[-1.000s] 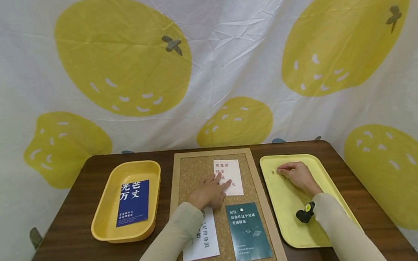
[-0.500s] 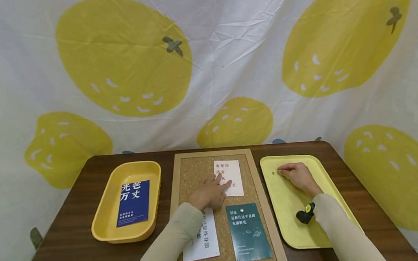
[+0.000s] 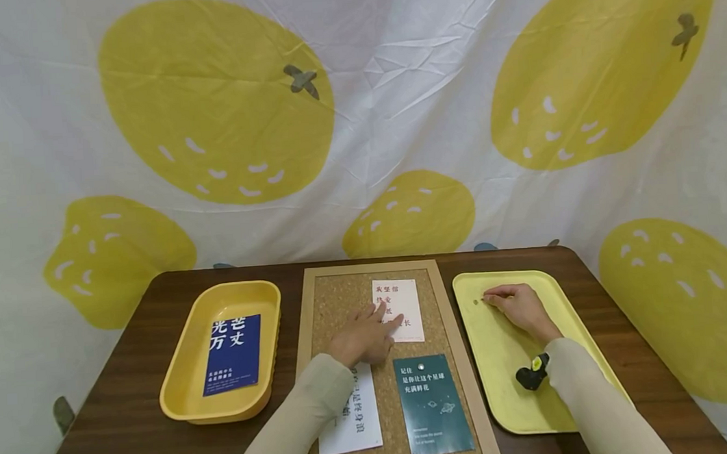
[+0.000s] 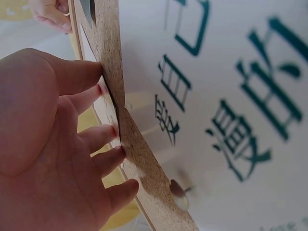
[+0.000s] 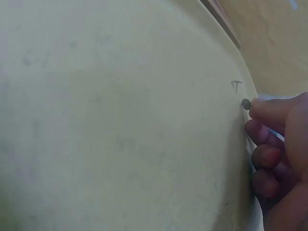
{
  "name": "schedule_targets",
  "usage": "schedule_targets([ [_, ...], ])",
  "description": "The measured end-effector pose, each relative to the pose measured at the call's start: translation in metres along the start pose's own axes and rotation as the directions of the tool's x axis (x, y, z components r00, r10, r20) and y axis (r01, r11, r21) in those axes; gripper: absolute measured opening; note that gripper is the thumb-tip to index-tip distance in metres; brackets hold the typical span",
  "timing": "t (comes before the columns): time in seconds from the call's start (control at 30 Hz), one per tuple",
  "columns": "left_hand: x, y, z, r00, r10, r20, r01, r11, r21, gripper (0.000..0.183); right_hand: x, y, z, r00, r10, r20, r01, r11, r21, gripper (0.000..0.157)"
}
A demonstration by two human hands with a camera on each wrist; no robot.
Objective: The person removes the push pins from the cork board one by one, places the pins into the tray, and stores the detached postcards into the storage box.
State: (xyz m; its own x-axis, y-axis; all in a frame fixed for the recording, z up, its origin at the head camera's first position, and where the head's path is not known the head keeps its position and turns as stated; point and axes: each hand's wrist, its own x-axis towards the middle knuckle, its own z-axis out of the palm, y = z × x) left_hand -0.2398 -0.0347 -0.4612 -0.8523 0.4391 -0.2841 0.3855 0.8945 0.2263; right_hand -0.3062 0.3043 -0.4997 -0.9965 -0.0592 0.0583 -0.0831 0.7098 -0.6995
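My left hand (image 3: 363, 333) rests, fingers spread, on a white card with red characters (image 3: 409, 300) on the framed cork board (image 3: 336, 290). Close by in the left wrist view is a white card with dark characters (image 4: 231, 96), a pin (image 4: 180, 195) at its edge. Over the far left of the pale yellow tray (image 3: 502, 398), my right hand (image 3: 518, 306) pinches with thumb and fingertips at a small thumbtack (image 5: 246, 104); the thumb partly hides the grip. A second thumbtack (image 5: 236, 84) lies just beside it on the tray.
A dark green card (image 3: 435, 415) is pinned at the board's lower right. Left of the board stands a deeper yellow basin (image 3: 177, 394) holding a blue card (image 3: 231, 361). A patterned cloth (image 3: 395, 115) hangs behind the brown table (image 3: 126, 404).
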Motion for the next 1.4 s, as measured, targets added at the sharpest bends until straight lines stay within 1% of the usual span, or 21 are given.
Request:
schedule_targets([
  [0.17, 0.0, -0.001, 0.001, 1.0, 0.0, -0.001, 0.0, 1.0, -0.013, 0.052, 0.002, -0.004, 0.001, 1.0, -0.011, -0.007, 0.011, 1.0, 0.001, 0.028],
  [0.3, 0.0, -0.001, 0.0, 1.0, 0.001, -0.003, -0.001, 1.0, -0.021, 0.052, 0.004, -0.01, 0.005, 0.999, -0.025, -0.03, 0.026, 1.0, 0.015, 0.029],
  [0.5, 0.0, 0.0, 0.0, 1.0, 0.003, -0.001, -0.003, 1.0, -0.013, 0.052, 0.009, -0.031, 0.013, 0.998, -0.038, -0.041, 0.039, 0.999, 0.024, 0.029],
  [0.57, -0.001, 0.0, 0.0, 1.0, 0.0, -0.001, 0.0, 1.0, -0.016, 0.052, 0.01, -0.039, 0.016, 0.998, -0.057, -0.04, 0.059, 0.998, 0.032, 0.028],
  [0.73, -0.001, 0.001, -0.001, 1.0, -0.002, 0.002, 0.002, 1.0, -0.021, 0.052, 0.012, -0.061, 0.031, 0.994, -0.108, -0.02, 0.109, 0.993, 0.055, 0.026],
  [0.87, -0.001, 0.001, -0.002, 1.0, -0.004, 0.002, 0.004, 1.0, -0.02, 0.052, 0.015, -0.079, 0.046, 0.993, -0.113, 0.014, 0.112, 0.99, 0.087, 0.025],
  [1.13, 0.0, 0.001, -0.002, 1.0, -0.01, 0.011, 0.011, 1.0, -0.005, 0.052, 0.019, -0.106, 0.075, 0.99, -0.135, 0.035, 0.131, 0.986, 0.098, 0.024],
  [1.33, 0.001, 0.0, -0.002, 1.0, -0.01, 0.014, 0.01, 1.0, 0.006, 0.051, 0.02, -0.113, 0.088, 0.991, -0.128, 0.027, 0.125, 0.988, 0.092, 0.027],
  [1.4, 0.001, 0.0, -0.001, 1.0, -0.012, 0.015, 0.012, 1.0, 0.009, 0.051, 0.02, -0.112, 0.09, 0.992, -0.124, 0.023, 0.122, 0.99, 0.074, 0.023],
])
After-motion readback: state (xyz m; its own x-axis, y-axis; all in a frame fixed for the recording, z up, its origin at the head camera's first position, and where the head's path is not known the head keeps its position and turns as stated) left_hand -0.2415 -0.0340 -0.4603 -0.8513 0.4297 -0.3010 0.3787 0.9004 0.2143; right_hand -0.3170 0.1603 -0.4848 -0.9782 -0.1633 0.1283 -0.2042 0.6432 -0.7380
